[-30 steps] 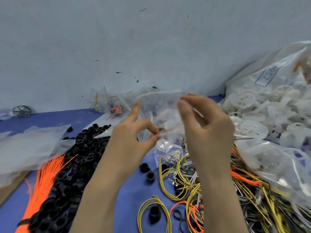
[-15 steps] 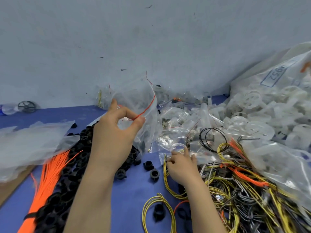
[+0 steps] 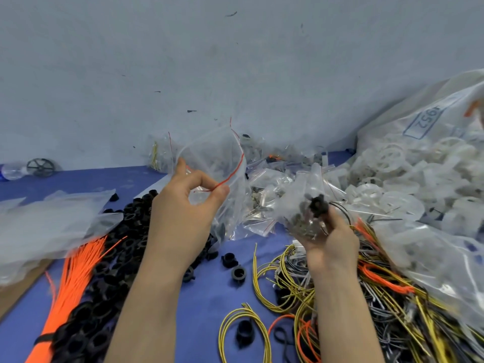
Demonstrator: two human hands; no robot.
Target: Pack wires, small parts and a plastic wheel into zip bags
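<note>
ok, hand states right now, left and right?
Left hand: pinching the red-striped mouth of a clear zip bag, held up.
Right hand: gripping a small bag of parts with a black part.

Boxed blue number — "1952" — on large clear bag (image 3: 432, 132).

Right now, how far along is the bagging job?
Done: several filled zip bags lie by the wall. In hand: the left hand pinches an open zip bag by its red seal; the right hand grips a clump of small parts. Left: loose wires, black rings and white wheels.
</note>
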